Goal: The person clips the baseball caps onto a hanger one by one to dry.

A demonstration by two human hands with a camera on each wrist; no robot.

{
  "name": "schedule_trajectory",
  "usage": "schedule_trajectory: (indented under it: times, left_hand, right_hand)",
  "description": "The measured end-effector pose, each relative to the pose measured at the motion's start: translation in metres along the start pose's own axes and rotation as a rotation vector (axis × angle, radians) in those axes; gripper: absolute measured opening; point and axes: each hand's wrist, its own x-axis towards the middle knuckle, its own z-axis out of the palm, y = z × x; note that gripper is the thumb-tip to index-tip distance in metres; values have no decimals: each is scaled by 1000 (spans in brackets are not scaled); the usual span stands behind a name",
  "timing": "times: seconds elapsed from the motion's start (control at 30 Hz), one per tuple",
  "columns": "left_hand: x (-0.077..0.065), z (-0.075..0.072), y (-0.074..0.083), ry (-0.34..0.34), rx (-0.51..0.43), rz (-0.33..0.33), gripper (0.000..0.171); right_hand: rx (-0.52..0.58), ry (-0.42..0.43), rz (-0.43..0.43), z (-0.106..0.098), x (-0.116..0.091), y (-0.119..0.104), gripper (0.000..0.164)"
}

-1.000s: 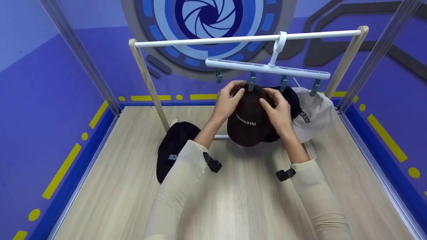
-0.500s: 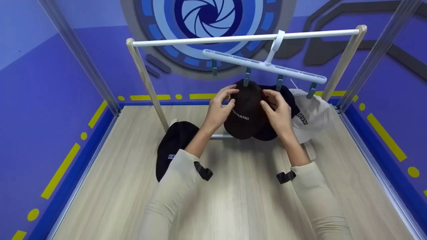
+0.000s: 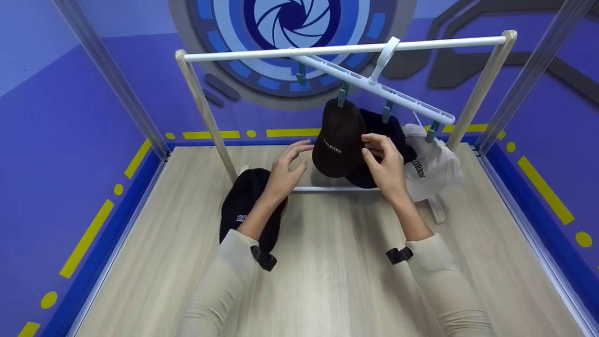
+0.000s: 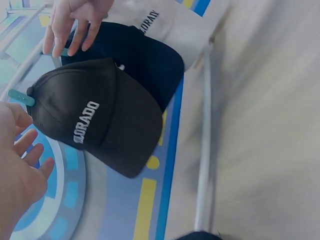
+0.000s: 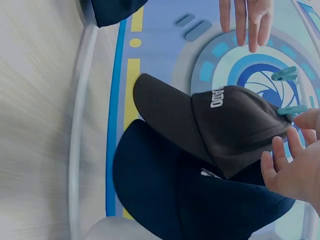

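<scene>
A dark brown cap [image 3: 338, 135] with white lettering hangs from a green clip [image 3: 342, 97] on a white hanger [image 3: 355, 79]. My left hand [image 3: 286, 171] is off to the cap's left, fingers spread and holding nothing. Beside the brown cap's right edge, in front of a navy cap [image 3: 374, 122], is my right hand [image 3: 387, 166], its fingers loosely bent. The right wrist view shows those fingertips close to the brown cap's crown [image 5: 240, 120]; whether they touch it I cannot tell. A white cap [image 3: 433, 166] hangs at the hanger's low right end.
The hanger hooks over the white rail [image 3: 281, 54] of a wooden-legged rack. Its leftmost clip [image 3: 301, 75] holds nothing. Another black cap [image 3: 245, 196] lies on the wood-look table [image 3: 327, 271] at left, partly under my left forearm. Blue patterned walls [image 3: 126, 93] enclose the table.
My left hand has drawn away from the brown cap, down and left. My right hand has lowered slightly. The hanger has tilted further, left end rising, and the brown cap has risen with it.
</scene>
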Motion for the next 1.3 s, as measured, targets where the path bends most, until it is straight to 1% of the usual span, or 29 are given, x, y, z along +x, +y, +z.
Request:
schedule_trajectory:
  times: [0.1, 0.27, 0.47, 0.7, 0.8, 1.0, 1.03, 1.07, 1.27, 1.3]
  left_hand:
    - [-10, -9, -8, 0, 37, 0, 35]
    - [-25, -27, -16, -6, 100, -28, 38]
    - [-41, -47, -29, 13, 152, -34, 35]
    - [-57, -67, -42, 34, 200, -99, 33]
    - [-62, -73, -48, 42, 190, -111, 33]
    - [-71, -79, -58, 68, 166, -132, 31]
    - [-72, -80, -59, 72, 169, -139, 31]
    - [-73, -81, -56, 78, 165, -146, 31]
    - [-80, -88, -61, 86, 198, -203, 31]
    - [-81, -89, -66, 84, 211, -209, 32]
  right_hand:
    - [9, -20, 1, 3, -4, 2, 24]
    - [3, -34, -3, 8, -10, 5, 23]
    - [8, -69, 9, 17, -18, 8, 23]
    - [34, -114, 61, 27, -25, 13, 23]
    - [39, -126, 71, 30, -27, 15, 23]
    - [53, -133, 73, 37, -32, 20, 23]
    - [56, -138, 79, 39, -33, 21, 23]
    - [60, -142, 88, 40, -34, 22, 23]
    - [80, -168, 150, 47, -39, 26, 23]
    - [88, -173, 161, 49, -40, 27, 23]
